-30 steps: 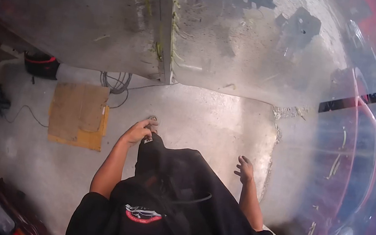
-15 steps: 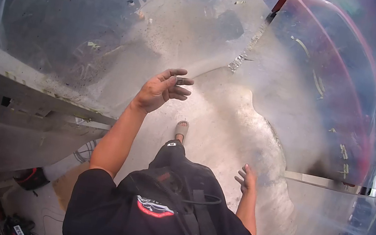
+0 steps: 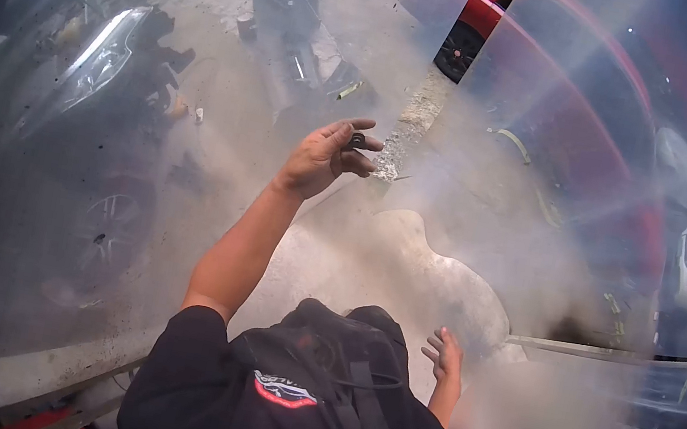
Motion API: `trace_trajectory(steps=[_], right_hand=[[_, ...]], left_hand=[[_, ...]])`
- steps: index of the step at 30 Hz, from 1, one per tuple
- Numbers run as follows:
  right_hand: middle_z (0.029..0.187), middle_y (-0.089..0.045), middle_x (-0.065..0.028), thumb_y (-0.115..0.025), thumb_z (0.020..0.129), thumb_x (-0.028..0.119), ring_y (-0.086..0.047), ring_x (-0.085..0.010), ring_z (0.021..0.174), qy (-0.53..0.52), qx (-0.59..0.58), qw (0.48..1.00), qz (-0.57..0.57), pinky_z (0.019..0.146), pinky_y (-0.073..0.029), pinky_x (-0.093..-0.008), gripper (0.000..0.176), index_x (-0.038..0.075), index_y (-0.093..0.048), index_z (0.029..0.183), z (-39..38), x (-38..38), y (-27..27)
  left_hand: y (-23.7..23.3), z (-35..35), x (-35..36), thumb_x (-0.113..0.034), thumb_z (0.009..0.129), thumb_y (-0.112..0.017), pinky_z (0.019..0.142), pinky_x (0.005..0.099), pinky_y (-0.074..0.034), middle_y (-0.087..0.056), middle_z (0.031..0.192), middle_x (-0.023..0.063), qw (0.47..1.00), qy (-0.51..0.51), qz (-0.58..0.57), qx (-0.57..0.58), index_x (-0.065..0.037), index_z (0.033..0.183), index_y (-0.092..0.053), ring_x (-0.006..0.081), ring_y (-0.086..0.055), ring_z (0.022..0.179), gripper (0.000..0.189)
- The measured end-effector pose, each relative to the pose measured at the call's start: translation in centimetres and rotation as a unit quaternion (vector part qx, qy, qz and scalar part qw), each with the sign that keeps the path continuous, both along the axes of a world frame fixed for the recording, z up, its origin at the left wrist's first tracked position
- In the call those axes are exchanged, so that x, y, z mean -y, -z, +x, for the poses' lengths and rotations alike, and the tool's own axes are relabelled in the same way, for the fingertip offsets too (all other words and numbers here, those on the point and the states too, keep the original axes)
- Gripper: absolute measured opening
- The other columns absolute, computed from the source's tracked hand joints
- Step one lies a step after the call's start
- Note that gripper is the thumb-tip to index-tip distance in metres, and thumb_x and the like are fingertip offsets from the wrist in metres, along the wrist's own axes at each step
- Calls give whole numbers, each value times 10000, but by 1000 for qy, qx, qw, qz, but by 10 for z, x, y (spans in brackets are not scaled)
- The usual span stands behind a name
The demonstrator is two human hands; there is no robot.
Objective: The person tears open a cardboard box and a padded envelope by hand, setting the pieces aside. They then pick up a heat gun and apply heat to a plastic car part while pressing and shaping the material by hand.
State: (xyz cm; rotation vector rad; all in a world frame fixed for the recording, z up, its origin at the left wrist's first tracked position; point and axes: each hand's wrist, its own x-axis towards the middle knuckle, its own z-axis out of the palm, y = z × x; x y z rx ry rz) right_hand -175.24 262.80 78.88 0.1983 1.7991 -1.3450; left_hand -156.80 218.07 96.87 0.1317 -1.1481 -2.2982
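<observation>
My left hand is raised at the centre, fingers bent, with a small dark object held between thumb and fingers. What that object is cannot be made out. Lower on the right, my right hand hangs beside my body with its fingers apart and nothing in it. In front of both hands stretches a hazy, see-through plastic sheet, with a narrow gap through which a red car and its dark wheel show clearly.
Through the plastic on the left a dark vehicle with a headlight shows. Dark parts lie on the floor beyond. Strips of yellowish tape stick to the sheet at the right. A pale rail runs along the right side.
My view has tilted up and turned, so the gap now shows the red car and wheel. My left hand sits farther right and nearer the gap. My foot is out of view.
</observation>
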Motion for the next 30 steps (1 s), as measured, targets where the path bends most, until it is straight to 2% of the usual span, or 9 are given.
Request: trace_trajectory(steps=[9,12,16,18,22,24,26,28,30], right_hand=[[1379,-481,-195,-594,943,334,-533,-339,1203,-223,-68,972,-21,880,-528,-450,619,19,-384,1432,-116,226,-2],[1367,-493,-193,-602,941,323,-549,-304,1182,-338,-85,935,-62,875,-527,-423,627,35,-373,1449,-136,336,-14],[1395,-474,-197,-637,920,292,-539,-296,1197,-459,-132,867,-145,928,-497,-411,680,55,-326,1477,-130,479,-58],[1437,-431,-209,-671,894,268,-506,-319,1245,-466,-180,845,-193,979,-467,-419,736,61,-294,1491,-124,546,-92],[1513,-307,-230,-756,807,270,-382,-382,1355,-411,-245,811,-336,1081,-383,-467,912,67,-222,1517,-99,675,-155],[1533,-262,-226,-778,784,281,-354,-400,1369,-450,-277,766,-366,1102,-353,-493,963,52,-200,1519,-74,728,-184],[1505,-326,-226,-797,763,317,-377,-370,1357,-482,-279,736,-385,1092,-373,-448,1019,61,-174,1528,-34,777,-200],[1408,-477,-206,-781,789,344,-476,-309,1283,-543,-290,681,-397,1036,-427,-388,897,57,-305,1493,12,813,-213],[1216,-636,-175,-700,867,385,-596,-260,1131,-588,-209,663,-413,956,-466,-348,638,79,-497,1389,57,840,-217]], left_hand=[[12,-11,141,-263,1000,-535,826,336,-525,-671,1078,135,962,-247,-84,85,-79,1452,-367,219,-689,856,517],[10,19,171,-247,990,-557,851,339,-511,-673,1065,128,923,-337,-133,129,-75,1450,-384,208,-679,861,521],[-3,69,187,-216,966,-598,850,319,-498,-677,1018,117,827,-479,-176,237,-36,1386,-473,189,-663,859,473],[-8,96,196,-199,960,-605,835,303,-498,-678,1001,117,765,-552,-183,275,-25,1377,-475,193,-662,859,470],[-16,145,213,-162,938,-631,835,314,-514,-675,968,106,733,-580,-185,305,-9,1324,-522,183,-654,857,429],[-18,163,222,-143,929,-639,834,305,-514,-672,954,101,727,-579,-191,315,-2,1300,-542,172,-648,856,408],[-18,176,233,-123,920,-647,832,296,-515,-669,941,95,738,-563,-188,321,4,1276,-561,161,-641,855,388],[-19,193,232,-111,890,-681,805,284,-515,-656,917,68,729,-554,-184,358,16,1178,-625,142,-630,850,320],[-26,209,237,-112,878,-692,793,277,-510,-650,915,60,711,-545,-187,404,16,1138,-645,136,-624,850,294]])
